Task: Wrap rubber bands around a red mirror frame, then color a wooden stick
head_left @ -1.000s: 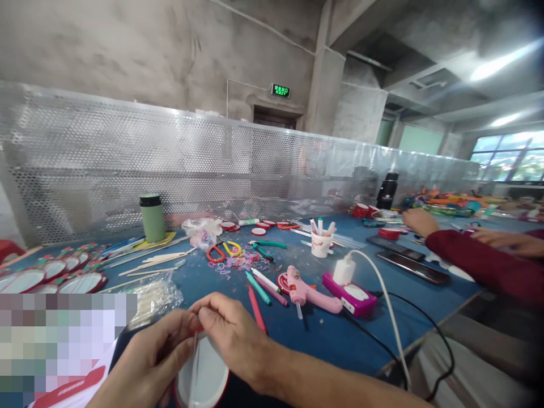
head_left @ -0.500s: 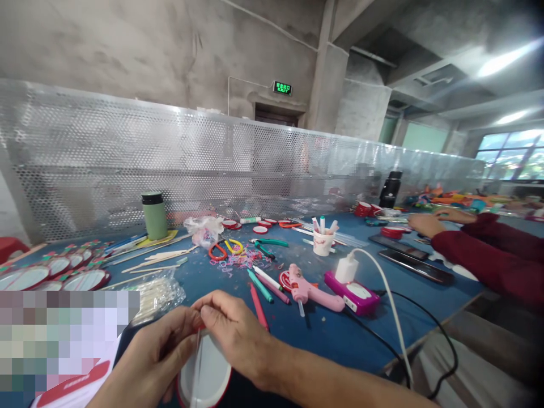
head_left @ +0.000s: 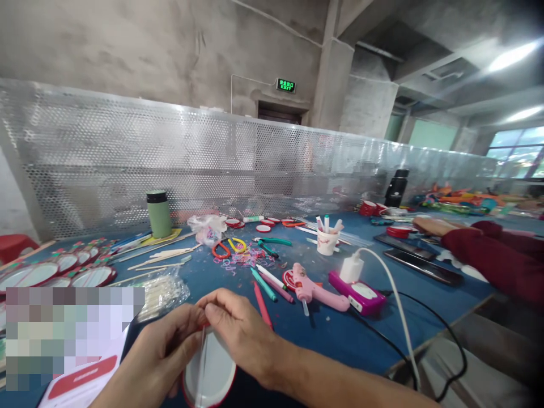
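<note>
Near the blue worktop (head_left: 323, 345), the left hand (head_left: 164, 345) and right hand (head_left: 242, 334) meet, thumbs and fingers pinching the top edge of a white, red-rimmed disc (head_left: 220, 371) below them. Its face tilts up, seen as an oval lengthwise away from the person; a thin clear strip (head_left: 201, 365) runs lengthwise down it.

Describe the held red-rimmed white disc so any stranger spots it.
Find the long blue table, then the bare left hand and right hand at its near side. Both hold the top of the round, red-rimmed white disc. Unlike the similar discs lying at left, it is held.
</note>
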Demonstrator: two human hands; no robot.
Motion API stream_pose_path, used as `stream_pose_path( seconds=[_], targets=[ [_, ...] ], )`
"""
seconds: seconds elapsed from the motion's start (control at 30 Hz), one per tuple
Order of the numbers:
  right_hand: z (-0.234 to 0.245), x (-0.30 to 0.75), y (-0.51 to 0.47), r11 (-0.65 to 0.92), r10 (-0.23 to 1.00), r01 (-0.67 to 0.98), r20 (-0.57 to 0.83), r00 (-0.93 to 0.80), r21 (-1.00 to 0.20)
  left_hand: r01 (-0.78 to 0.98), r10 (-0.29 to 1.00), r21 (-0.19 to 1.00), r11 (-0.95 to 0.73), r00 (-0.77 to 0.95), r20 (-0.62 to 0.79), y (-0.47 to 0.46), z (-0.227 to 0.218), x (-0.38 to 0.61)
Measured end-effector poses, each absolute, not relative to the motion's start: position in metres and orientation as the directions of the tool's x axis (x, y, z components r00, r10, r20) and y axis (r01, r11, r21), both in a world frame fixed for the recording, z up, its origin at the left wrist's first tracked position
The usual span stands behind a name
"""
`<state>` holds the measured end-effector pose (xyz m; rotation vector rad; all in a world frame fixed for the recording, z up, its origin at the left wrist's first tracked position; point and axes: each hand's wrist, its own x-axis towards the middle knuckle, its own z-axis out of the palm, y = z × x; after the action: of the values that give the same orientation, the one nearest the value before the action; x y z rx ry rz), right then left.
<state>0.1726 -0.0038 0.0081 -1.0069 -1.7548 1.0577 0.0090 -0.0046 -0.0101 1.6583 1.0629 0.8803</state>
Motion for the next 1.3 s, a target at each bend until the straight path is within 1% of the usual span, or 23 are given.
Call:
stream_pose_path(
  seconds=[0.23, 0.43, 0.5, 0.6, 0.63, 0.7, 0.9, 1.03, 1.17, 1.3],
  targets=[
    [0.009, 0.172, -0.004, 0.318, 0.917, 0.217, 0.241, -0.318, -0.923, 0.233, 0.936, 0.955, -0.181, 0.339, 0.094, -0.007, -0.012, 0.011],
    [0.009, 0.173, -0.005, 0.31, 0.92, 0.186, 0.245, -0.305, -0.933, 0.259, 0.925, 0.931, -0.258, 0.344, 0.161, -0.003, -0.002, 0.008],
    [0.011, 0.173, -0.005, 0.243, 0.924, 0.12, 0.192, -0.331, -0.963, 0.268, 0.928, 0.922, -0.28, 0.322, 0.188, 0.001, 0.002, 0.006],
    [0.01, 0.172, -0.002, 0.098, 0.92, 0.005, 0.088, -0.382, -0.995, 0.309, 0.941, 0.903, -0.298, 0.251, 0.225, 0.005, 0.008, 0.004],
    [0.009, 0.172, 0.0, 0.068, 0.919, -0.013, 0.068, -0.387, -0.998, 0.322, 0.943, 0.896, -0.307, 0.23, 0.241, 0.006, 0.009, 0.003],
    [0.008, 0.172, 0.004, 0.059, 0.921, 0.005, 0.053, -0.385, -0.998, 0.328, 0.949, 0.897, -0.297, 0.205, 0.239, 0.008, 0.01, 0.002],
    [0.007, 0.175, 0.008, 0.149, 0.94, 0.17, 0.086, -0.33, -0.974, 0.263, 0.948, 0.925, -0.276, 0.23, 0.218, 0.01, 0.009, 0.004],
    [0.011, 0.177, 0.006, 0.198, 0.952, 0.326, 0.102, -0.289, -0.924, 0.233, 0.956, 0.944, -0.232, 0.236, 0.177, 0.008, 0.013, 0.004],
    [0.014, 0.176, 0.005, 0.317, 0.936, 0.41, 0.214, -0.279, -0.855, 0.235, 0.961, 0.957, -0.173, 0.255, 0.111, 0.005, 0.017, 0.003],
    [0.014, 0.174, 0.003, 0.468, 0.882, 0.476, 0.36, -0.304, -0.745, 0.299, 0.968, 0.944, -0.142, 0.24, 0.069, 0.006, 0.015, 0.003]
  ],
)
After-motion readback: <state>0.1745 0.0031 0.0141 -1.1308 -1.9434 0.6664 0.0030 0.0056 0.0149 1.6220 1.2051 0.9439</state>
